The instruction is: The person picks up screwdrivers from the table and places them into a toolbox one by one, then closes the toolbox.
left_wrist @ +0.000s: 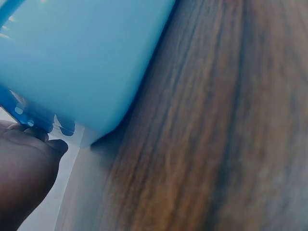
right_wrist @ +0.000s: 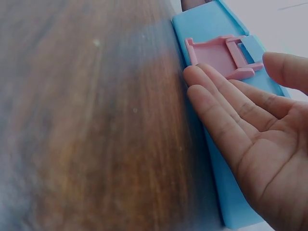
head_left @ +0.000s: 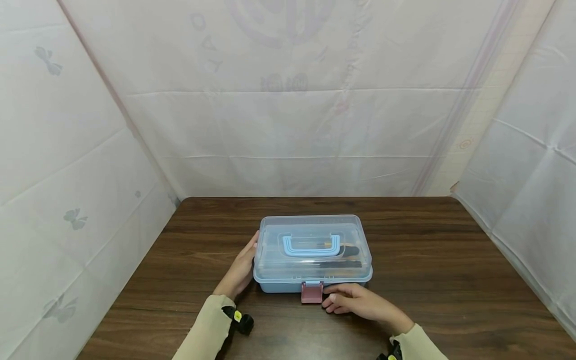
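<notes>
A light-blue plastic box with a clear lid and a blue carrying handle lies on the table, lid down. The pink latch at its front is swung outward, away from the lid. My left hand rests along the box's left side, fingers fairly straight; its fingertips are partly hidden. Just right of the latch, my right hand has its fingers loosely extended by the box front. In the right wrist view, the fingertips are at the latch's edge and the thumb is apart from them. Dark, long items show dimly through the lid.
The dark wood-grain table extends on both sides of the box. Pale printed sheeting hangs behind the table, with more of it at left and right.
</notes>
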The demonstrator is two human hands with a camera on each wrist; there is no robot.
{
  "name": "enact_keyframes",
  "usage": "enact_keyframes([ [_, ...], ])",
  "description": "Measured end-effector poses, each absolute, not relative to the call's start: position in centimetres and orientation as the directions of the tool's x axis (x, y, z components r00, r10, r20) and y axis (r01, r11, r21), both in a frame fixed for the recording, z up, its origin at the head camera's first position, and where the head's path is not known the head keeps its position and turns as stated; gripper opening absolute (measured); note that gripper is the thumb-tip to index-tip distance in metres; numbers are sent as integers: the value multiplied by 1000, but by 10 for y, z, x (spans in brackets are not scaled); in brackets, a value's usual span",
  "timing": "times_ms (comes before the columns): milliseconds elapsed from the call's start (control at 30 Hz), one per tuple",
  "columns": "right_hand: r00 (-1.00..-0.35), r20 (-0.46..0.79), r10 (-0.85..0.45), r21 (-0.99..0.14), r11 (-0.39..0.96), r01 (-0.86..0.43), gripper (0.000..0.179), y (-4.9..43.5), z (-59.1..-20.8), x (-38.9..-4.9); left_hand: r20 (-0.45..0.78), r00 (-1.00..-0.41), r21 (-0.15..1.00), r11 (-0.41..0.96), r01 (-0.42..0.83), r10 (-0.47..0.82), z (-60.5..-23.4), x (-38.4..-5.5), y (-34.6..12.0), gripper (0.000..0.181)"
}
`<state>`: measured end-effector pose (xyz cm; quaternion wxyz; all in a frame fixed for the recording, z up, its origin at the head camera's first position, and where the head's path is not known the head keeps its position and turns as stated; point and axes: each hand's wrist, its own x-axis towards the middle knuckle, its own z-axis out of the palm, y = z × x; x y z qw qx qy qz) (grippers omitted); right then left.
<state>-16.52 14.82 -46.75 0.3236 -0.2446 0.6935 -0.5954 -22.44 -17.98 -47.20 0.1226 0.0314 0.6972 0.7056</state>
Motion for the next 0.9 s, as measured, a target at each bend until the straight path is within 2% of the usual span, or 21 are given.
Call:
enact_keyframes([
  [567, -665, -113, -738, -985, 171, -23, 37, 139, -470, -162, -127, -967, 991, 1, -130, 221, -473, -225, -181, 56],
  [900, -699, -89, -709, -980, 186, -65, 35, 134, -470, -164, -122, -966, 992, 2, -125, 228, -473, -225, -181, 56],
])
